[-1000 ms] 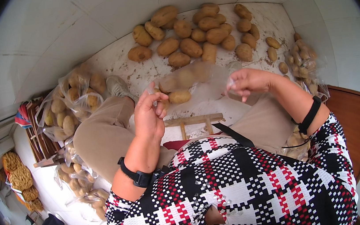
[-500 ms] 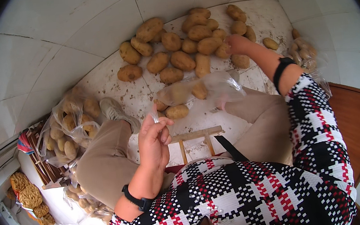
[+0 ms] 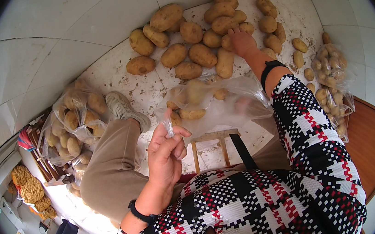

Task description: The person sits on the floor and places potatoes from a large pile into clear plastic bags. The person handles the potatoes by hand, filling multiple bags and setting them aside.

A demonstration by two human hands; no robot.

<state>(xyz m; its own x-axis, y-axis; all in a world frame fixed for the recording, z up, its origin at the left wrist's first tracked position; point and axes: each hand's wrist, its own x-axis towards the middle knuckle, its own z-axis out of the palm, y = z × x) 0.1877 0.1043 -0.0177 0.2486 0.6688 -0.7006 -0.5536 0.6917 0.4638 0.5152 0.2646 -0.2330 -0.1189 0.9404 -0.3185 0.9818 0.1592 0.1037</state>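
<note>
My left hand (image 3: 166, 149) is closed, pinching a bit of a clear plastic bag (image 3: 242, 108) between thumb and fingers, index finger raised. That bag spreads slack to the right between my legs, over or around several potatoes (image 3: 192, 114); I cannot tell which lie inside. Farther off, my right hand (image 3: 242, 43) reaches into a spread of loose potatoes (image 3: 202, 55) on the white floor. Its fingers curl over a potato (image 3: 226, 43) and touch its right side; the thumb is hidden.
Filled clear bags of potatoes (image 3: 72, 123) stand at left, and bags of smaller ones (image 3: 329, 66) at right. Several small potatoes (image 3: 299, 45) lie nearby. Tiled walls (image 3: 75, 23) curve behind. A wooden stool frame (image 3: 215, 135) is between my legs, beside a brown wooden panel (image 3: 374, 132).
My right hand has shifted left among the potatoes, onto one of them. My left hand keeps its hold on the bag. The whole view has shifted, showing more bags at right.
</note>
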